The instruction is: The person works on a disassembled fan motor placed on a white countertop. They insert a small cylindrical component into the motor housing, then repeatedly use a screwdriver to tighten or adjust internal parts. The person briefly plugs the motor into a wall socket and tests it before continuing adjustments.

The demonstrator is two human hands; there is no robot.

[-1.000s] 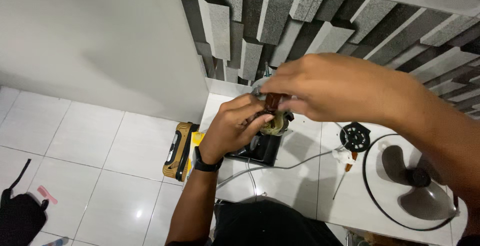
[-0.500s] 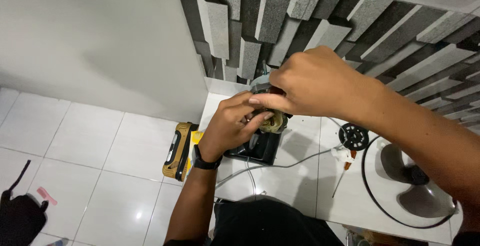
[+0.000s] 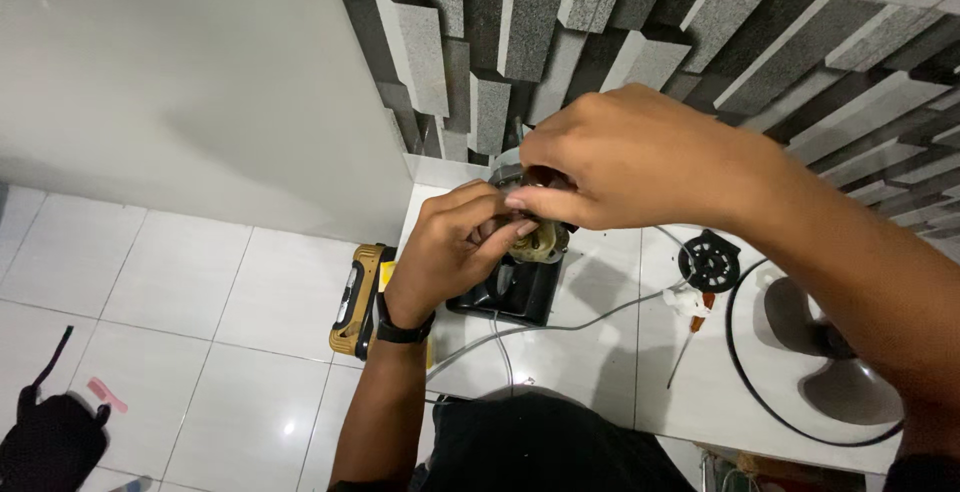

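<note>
Together, left hand [image 3: 455,252] and right hand [image 3: 620,167] grip what seems a brassy, rounded motor [image 3: 538,242].

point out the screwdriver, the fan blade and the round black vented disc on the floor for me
screwdriver [image 3: 688,346], head view, on its thin metal shaft.
fan blade [image 3: 838,384], head view, on the grey blade inside the wire ring.
round black vented disc [image 3: 710,261], head view, on its centre.

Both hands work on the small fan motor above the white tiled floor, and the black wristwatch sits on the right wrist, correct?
Not quite. The head view shows the black wristwatch on the left wrist, not the right. Otherwise right: the left hand and right hand both grip the small fan motor above the white tiled floor.
</note>
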